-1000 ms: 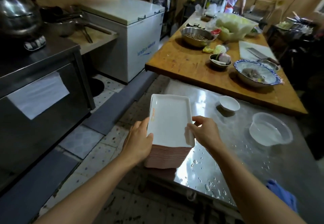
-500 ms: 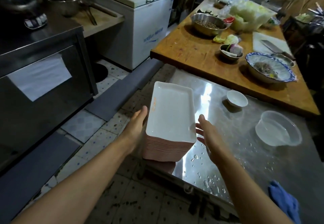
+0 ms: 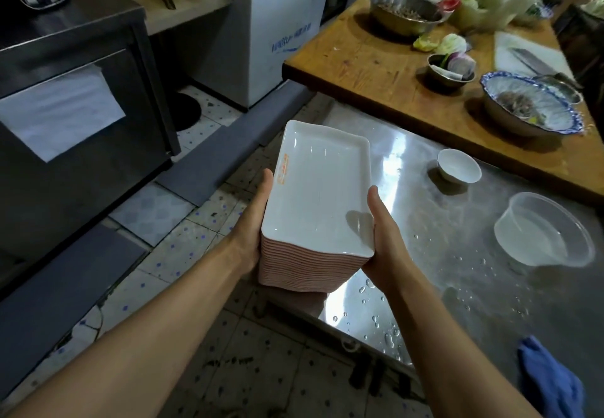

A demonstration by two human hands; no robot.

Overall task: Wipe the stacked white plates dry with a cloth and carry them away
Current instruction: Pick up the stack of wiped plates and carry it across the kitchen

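A stack of white rectangular plates sits in the middle of the frame, at the near left corner of the steel bench; whether it rests on the bench or is lifted clear cannot be told. The left hand presses flat against the stack's left side, and the right hand presses its right side, thumb up along the rim; each grip is an open palm clamping the stack between them. Water drops dot the bench. A blue cloth lies at lower right, a clear plastic tub and a small white bowl further right.
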